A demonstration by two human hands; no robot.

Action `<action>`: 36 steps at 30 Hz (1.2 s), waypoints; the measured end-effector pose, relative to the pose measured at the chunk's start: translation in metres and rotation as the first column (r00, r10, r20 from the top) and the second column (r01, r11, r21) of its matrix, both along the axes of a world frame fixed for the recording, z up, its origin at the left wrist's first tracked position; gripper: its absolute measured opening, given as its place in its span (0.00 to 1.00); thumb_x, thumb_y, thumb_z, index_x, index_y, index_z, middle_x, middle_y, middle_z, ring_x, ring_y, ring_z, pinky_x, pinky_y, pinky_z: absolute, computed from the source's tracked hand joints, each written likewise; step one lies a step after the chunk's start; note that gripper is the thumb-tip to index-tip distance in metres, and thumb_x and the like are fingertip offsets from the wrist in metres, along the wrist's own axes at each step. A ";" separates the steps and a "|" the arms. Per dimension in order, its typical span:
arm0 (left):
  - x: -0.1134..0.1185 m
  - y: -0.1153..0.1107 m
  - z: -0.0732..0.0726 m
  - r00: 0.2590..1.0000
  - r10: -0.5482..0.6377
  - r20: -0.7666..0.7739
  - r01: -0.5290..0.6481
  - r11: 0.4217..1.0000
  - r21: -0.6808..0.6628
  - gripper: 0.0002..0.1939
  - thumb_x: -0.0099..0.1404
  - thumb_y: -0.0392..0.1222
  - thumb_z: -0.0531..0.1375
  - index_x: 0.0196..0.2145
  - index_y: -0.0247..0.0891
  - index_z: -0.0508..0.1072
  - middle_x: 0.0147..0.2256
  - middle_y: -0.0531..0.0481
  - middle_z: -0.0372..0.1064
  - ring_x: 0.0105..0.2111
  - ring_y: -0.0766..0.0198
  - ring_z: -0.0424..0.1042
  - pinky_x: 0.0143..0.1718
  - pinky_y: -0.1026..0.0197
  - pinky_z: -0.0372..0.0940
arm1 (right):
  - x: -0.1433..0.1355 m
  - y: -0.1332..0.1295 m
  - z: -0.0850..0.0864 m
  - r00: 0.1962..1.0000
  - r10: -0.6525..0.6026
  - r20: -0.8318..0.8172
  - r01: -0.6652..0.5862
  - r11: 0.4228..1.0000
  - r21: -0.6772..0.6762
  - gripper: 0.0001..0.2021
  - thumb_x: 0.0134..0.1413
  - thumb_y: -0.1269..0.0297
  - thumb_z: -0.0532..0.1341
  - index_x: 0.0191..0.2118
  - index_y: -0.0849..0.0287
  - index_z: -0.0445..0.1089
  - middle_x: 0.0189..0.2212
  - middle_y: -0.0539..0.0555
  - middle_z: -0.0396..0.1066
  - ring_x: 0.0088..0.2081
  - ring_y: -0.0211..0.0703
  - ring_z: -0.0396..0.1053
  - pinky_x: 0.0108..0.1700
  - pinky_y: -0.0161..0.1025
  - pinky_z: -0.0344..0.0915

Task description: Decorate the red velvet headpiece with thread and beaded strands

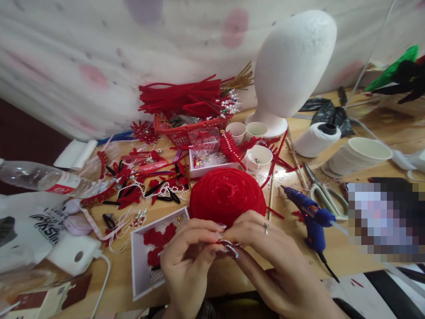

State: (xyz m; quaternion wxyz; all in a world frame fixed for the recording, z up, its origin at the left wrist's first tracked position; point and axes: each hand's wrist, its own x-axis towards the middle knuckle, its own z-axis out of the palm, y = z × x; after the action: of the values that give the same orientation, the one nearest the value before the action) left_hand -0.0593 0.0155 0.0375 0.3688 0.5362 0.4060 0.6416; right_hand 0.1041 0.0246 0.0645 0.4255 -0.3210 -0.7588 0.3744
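Head view shows a wooden table (pixel 365 248) crowded with craft supplies, and the red dome (pixel 227 195) of coiled velvety cord at its centre serves as the landmark. Behind the dome and to its right stands a white foam head form (pixel 292 62). Directly behind the dome sits a red basket (pixel 181 130) heaped with red stems. Far to the dome's left lies a clear plastic bottle (pixel 40 177). In front of the dome on its left side rests a white tray (pixel 139 274) holding red pieces. To the dome's right lies a blue glue gun (pixel 310 217), with scissors (pixel 323 192) just beyond it. Both hands meet at the dome's near edge: the left hand (pixel 189 261) and the right hand (pixel 265 248) have fingertips drawn narrowly together, pinching something too small to tell, against the dome's rim.
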 end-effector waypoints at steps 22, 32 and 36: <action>0.001 0.006 -0.002 1.000 -0.019 0.013 0.018 0.997 0.076 0.01 0.64 0.38 0.67 0.35 0.42 0.78 0.33 0.53 0.80 0.35 0.64 0.78 0.40 0.62 0.74 | -0.001 0.001 -0.001 0.999 -0.022 0.026 0.020 0.997 0.069 0.13 0.61 0.82 0.53 0.45 0.63 0.70 0.34 0.53 0.70 0.36 0.38 0.66 0.35 0.33 0.63; -0.002 0.008 -0.003 0.974 0.151 -0.166 -0.111 0.967 0.228 0.05 0.63 0.34 0.66 0.33 0.43 0.75 0.28 0.56 0.77 0.33 0.63 0.72 0.47 0.53 0.70 | -0.003 0.004 -0.003 0.988 -0.152 -0.003 0.152 0.986 0.072 0.10 0.63 0.78 0.60 0.47 0.60 0.72 0.32 0.51 0.73 0.31 0.37 0.69 0.31 0.32 0.65; 0.004 0.011 -0.004 0.971 0.198 -0.137 -0.164 0.960 0.226 0.04 0.63 0.35 0.67 0.32 0.42 0.76 0.28 0.56 0.77 0.32 0.63 0.73 0.44 0.55 0.71 | -0.002 0.006 -0.007 0.977 -0.213 -0.028 0.214 0.961 0.176 0.14 0.62 0.81 0.61 0.50 0.61 0.72 0.33 0.52 0.76 0.32 0.38 0.71 0.34 0.34 0.68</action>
State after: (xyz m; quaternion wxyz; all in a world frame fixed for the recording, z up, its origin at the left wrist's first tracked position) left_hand -0.0552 0.0268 0.0331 0.2157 0.5822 0.4103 0.6680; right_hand 0.1020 0.0301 0.0573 0.4936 -0.3601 -0.7483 0.2583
